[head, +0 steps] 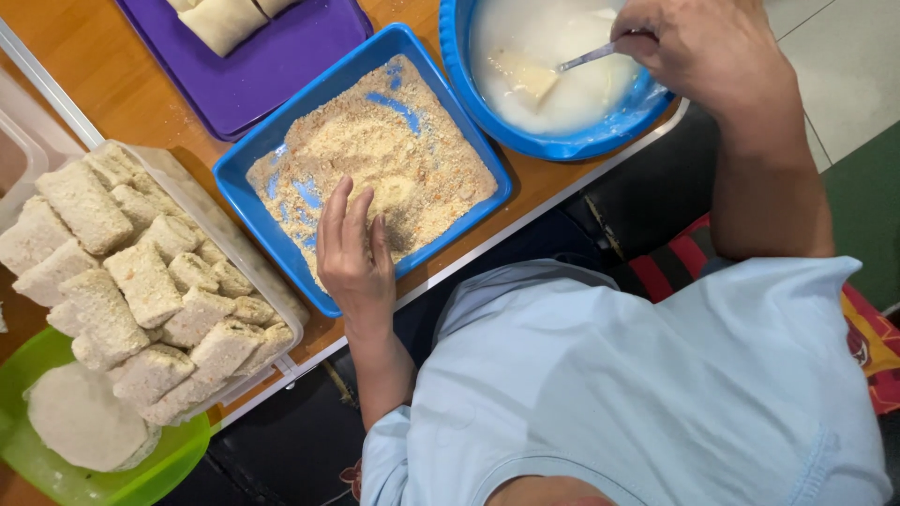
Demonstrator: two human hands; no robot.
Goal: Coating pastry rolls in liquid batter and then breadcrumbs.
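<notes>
Head view: left hand (354,251) spread flat in the square blue breadcrumb tray (246,178), right hand (698,47) pinching a metal spoon (586,58) in the round blue batter bowl (487,126), coated rolls (141,290) piled left.

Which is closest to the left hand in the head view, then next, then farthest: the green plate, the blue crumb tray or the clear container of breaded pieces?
1. Blue crumb tray: the left hand rests in its crumbs, at the near edge.
2. Clear container: just to the hand's left, beside the tray.
3. Green plate: farthest, at the lower left corner, beyond the container.
</notes>
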